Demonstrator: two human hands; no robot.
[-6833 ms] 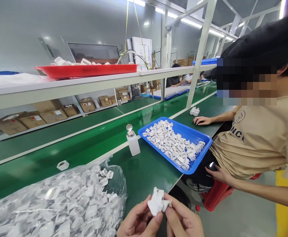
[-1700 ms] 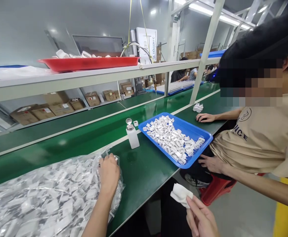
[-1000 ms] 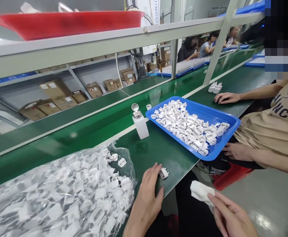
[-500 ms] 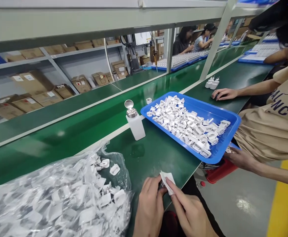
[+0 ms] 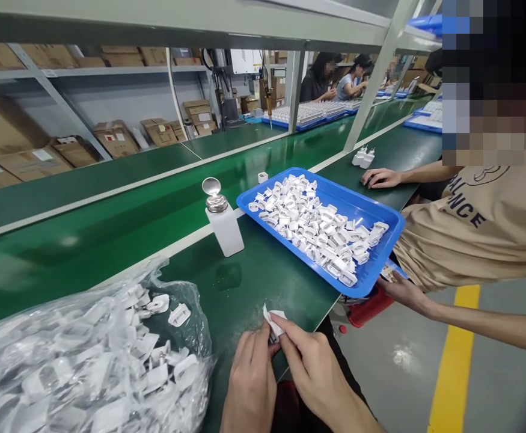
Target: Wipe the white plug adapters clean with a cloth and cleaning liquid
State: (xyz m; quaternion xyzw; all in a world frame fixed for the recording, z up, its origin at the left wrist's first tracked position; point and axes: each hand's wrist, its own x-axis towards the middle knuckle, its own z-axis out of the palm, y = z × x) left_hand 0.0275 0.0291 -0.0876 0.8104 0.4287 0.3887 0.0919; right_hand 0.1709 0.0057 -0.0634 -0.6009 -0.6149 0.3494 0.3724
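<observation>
Green bench (image 5: 285,282) lies ahead; your right hand (image 5: 313,356) pinches the white cloth (image 5: 275,325) between both hands, neither nearer, against the fingertips of your left hand (image 5: 252,367), whose own hold I can't tell.

Green bench (image 5: 290,285): clear plastic bag (image 5: 91,361) holding white parts (image 5: 157,377); upright white bottle (image 5: 226,231); blue tray (image 5: 357,207); white plugs (image 5: 363,157) beyond tray.

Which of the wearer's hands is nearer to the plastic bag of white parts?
Left. The left hand is just right of the plastic bag, with a gap between; the right hand is farther right, beyond the left.
</observation>
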